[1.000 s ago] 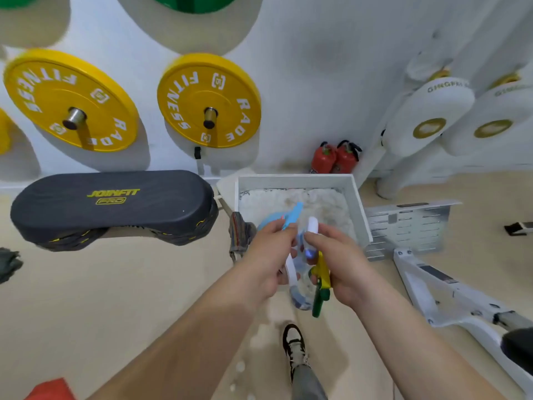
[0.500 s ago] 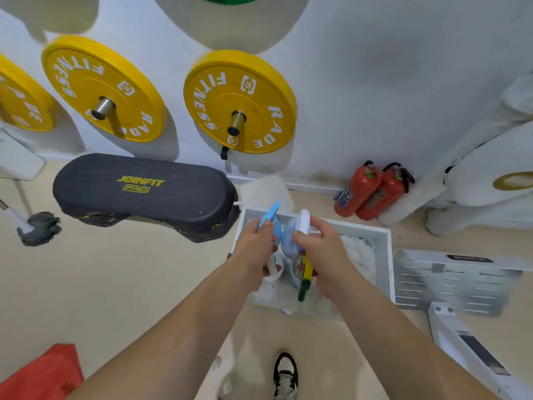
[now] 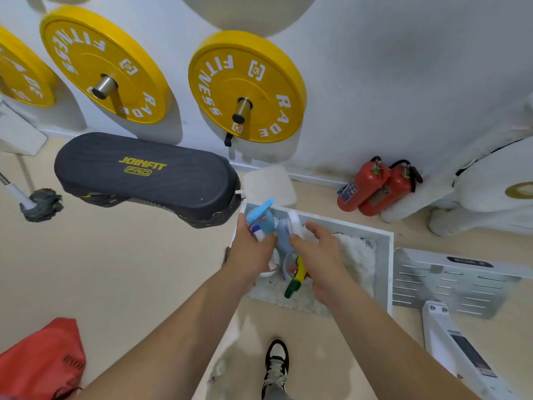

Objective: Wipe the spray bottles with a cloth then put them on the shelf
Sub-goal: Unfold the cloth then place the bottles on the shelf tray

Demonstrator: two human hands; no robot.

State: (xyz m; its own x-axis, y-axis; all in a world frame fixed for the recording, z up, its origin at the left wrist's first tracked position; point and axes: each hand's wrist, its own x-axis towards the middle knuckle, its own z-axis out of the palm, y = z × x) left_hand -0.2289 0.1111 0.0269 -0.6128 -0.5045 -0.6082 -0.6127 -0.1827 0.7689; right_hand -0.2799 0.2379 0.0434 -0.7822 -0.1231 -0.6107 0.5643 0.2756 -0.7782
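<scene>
While left hand (image 3: 250, 251) grips blue bottle (image 3: 266, 223), right hand (image 3: 323, 255) (loosely) holds yellow trigger (image 3: 299, 274).

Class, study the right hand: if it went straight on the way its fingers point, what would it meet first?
The right hand points up-left, so it would first meet the white-capped bottle at its fingertips, then probably the blue spray bottle that the left hand grips; depth is unclear.

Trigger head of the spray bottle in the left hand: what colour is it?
Light blue plastic trigger head; the head view shows it best.
</scene>
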